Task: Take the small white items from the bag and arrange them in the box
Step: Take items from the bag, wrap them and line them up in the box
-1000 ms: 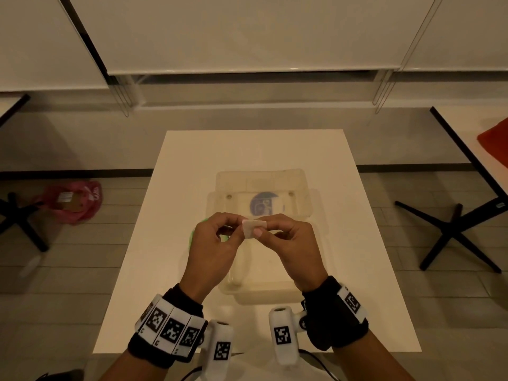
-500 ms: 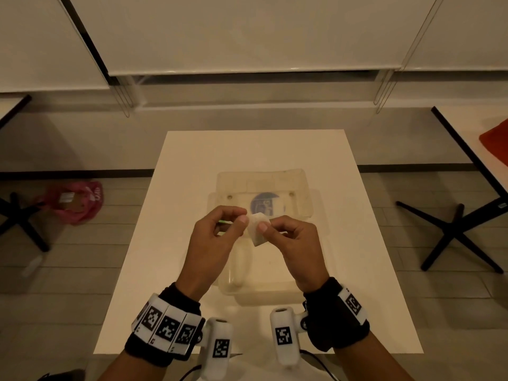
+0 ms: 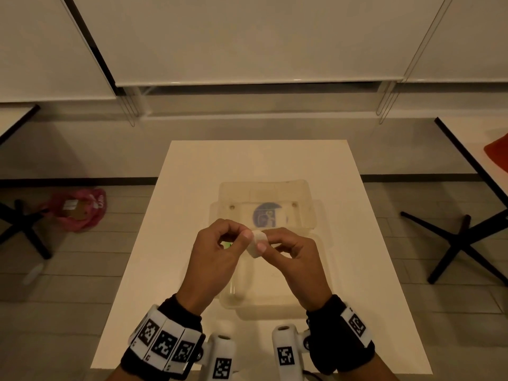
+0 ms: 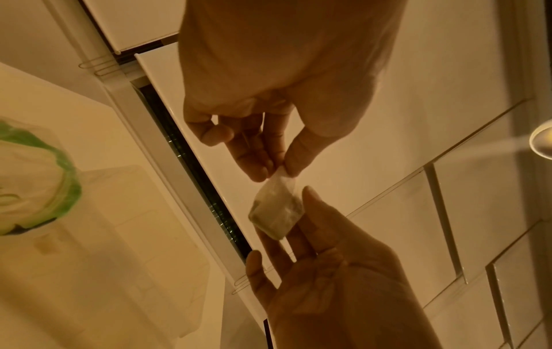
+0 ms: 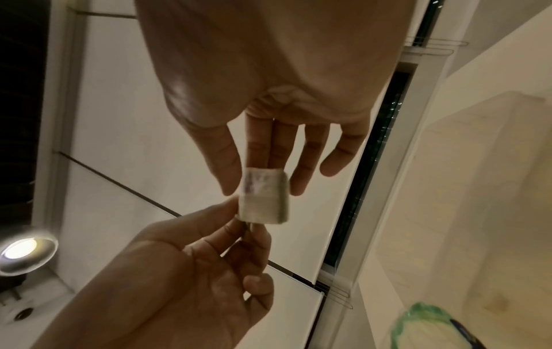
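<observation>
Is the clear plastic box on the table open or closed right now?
Open. The clear box sits on the table with its lid folded back behind it, away from the person.

left hand [image 3: 217, 257]: fingers curled, thumb and forefinger pinched shut.
right hand [image 3: 292, 254]: fingertip to fingertip with the left, likewise pinched.

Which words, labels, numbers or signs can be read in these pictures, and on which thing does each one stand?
No text can be read with confidence.
Blue round label on the clear box: print too blurred to read.
Small white item, pinched by the left hand and the right hand: faint purple marks, not legible.
Pink bag on the floor: white label and letters, too small.
Wrist bands: black-and-white square code patterns, no words.
</observation>
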